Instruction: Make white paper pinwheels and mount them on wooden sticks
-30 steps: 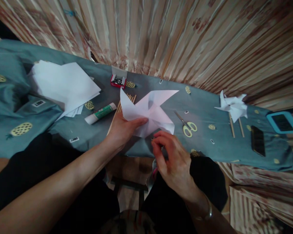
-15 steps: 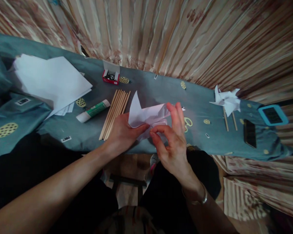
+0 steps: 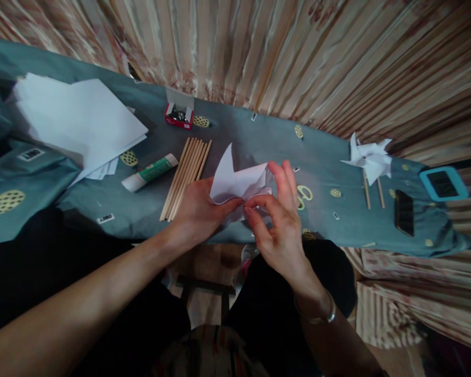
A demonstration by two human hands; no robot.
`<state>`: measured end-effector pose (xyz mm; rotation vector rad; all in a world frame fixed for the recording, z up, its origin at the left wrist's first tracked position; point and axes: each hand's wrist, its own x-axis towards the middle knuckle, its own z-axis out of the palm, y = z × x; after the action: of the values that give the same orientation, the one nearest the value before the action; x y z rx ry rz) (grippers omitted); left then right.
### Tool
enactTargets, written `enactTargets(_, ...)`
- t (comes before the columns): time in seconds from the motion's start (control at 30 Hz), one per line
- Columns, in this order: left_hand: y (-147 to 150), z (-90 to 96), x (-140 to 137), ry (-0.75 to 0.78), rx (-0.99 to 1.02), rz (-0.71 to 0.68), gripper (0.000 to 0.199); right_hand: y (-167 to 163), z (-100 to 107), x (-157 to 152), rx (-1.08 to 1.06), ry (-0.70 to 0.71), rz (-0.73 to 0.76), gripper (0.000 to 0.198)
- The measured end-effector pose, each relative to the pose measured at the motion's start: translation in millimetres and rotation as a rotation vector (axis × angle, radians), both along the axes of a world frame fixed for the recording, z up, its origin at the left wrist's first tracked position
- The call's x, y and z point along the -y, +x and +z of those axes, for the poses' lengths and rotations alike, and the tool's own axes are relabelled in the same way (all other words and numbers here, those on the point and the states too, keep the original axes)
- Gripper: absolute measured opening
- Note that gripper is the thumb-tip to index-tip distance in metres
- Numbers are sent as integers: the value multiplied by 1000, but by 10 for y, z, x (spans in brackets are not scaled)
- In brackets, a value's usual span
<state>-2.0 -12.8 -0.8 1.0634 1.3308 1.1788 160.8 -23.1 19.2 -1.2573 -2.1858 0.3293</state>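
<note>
A partly folded white paper pinwheel (image 3: 239, 180) is held over the table's front edge, one pointed blade sticking up. My left hand (image 3: 198, 209) grips its left side, thumb pressed on the folds near the middle. At that same spot, the thumb and forefinger of my right hand (image 3: 278, 220) pinch together, touching the paper; what lies between these fingertips is too small to make out. The other right fingers stretch upward beside the paper. Behind my right hand, yellow-green scissors (image 3: 304, 195) lie partly hidden.
Wooden sticks (image 3: 186, 175) lie left of the pinwheel, beside a glue stick (image 3: 149, 173). Behind stands an open red box (image 3: 179, 116) of small metal pieces. White paper sheets (image 3: 78, 118) are at left. Finished pinwheels (image 3: 371, 158), a phone (image 3: 404, 212) and a blue-framed device (image 3: 443, 183) lie right.
My right fingertips have moved in against the paper's middle, close to my left thumb. The pinwheel has turned slightly and shifted a little to the right. The view has tilted slightly.
</note>
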Motion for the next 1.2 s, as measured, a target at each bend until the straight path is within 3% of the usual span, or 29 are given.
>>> enactTargets(0.47,2,60,3,-41,3,7,12,19,-16,-16,12,-27,4,7)
enactTargets(0.7,-7,62,20,-47,-15,-55,12,15,-16,-18,-5,-50,2,8)
enactTargets(1.2,-15,61,52,37,53,-116,18,4,-21,-26,-11,-94,-30,7)
